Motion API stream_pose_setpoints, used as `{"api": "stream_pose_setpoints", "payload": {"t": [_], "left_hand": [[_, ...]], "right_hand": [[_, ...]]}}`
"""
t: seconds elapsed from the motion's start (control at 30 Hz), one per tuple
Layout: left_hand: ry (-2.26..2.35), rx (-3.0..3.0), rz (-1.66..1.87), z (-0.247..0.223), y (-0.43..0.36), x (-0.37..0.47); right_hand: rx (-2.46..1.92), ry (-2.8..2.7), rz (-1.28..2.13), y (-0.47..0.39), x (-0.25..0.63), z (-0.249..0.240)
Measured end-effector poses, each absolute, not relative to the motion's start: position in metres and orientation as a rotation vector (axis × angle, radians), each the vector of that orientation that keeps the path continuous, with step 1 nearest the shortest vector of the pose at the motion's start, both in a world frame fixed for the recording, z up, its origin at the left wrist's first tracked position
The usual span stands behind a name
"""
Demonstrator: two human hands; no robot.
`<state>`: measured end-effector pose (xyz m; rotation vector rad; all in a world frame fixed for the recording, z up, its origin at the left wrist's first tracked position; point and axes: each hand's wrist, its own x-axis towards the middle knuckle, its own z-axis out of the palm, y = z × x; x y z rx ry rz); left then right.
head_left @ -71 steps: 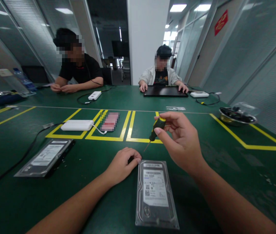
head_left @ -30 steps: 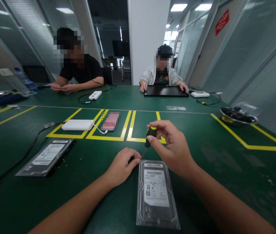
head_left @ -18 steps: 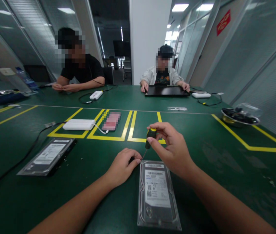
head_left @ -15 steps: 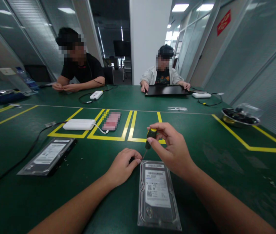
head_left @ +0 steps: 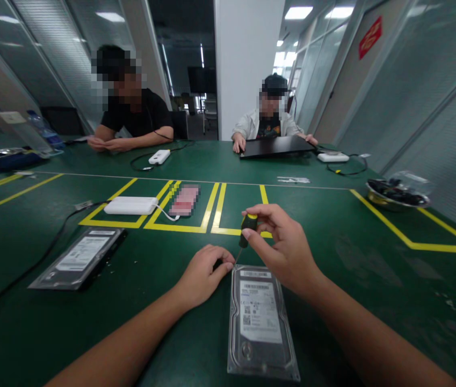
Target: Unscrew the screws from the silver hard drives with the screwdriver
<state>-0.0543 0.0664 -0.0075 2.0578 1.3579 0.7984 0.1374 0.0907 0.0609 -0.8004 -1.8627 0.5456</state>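
A silver hard drive (head_left: 262,322) with a white label lies flat on the green table in front of me. My right hand (head_left: 282,242) grips a small screwdriver (head_left: 248,228) by its dark green and yellow handle. The thin shaft slants down to the drive's far left corner. Beside that tip, my left hand (head_left: 205,277) has thumb and index finger closed together at the corner; whatever they pinch is too small to make out. A second hard drive (head_left: 80,255) rests farther left, out of reach of both hands.
A white power bank (head_left: 131,205) is cabled to a phone (head_left: 185,200) within yellow tape outlines. A metal bowl of dark parts (head_left: 397,193) stands at the right. Across the table sit two people, one holding a black panel (head_left: 278,146). A black cable (head_left: 30,279) runs down the left.
The screwdriver handle and my right hand have shifted very slightly left. My left hand and the drive stay put. Across the table, the black panel's right side has been raised.
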Motion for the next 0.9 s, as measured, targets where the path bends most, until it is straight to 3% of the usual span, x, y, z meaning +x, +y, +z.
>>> {"api": "stream_pose_setpoints", "payload": {"t": [0.9], "left_hand": [[1.353,2.081,0.799,-0.009,0.066,-0.056]], "right_hand": [[-0.689,-1.967,0.375,0.085,0.138,0.072]]}}
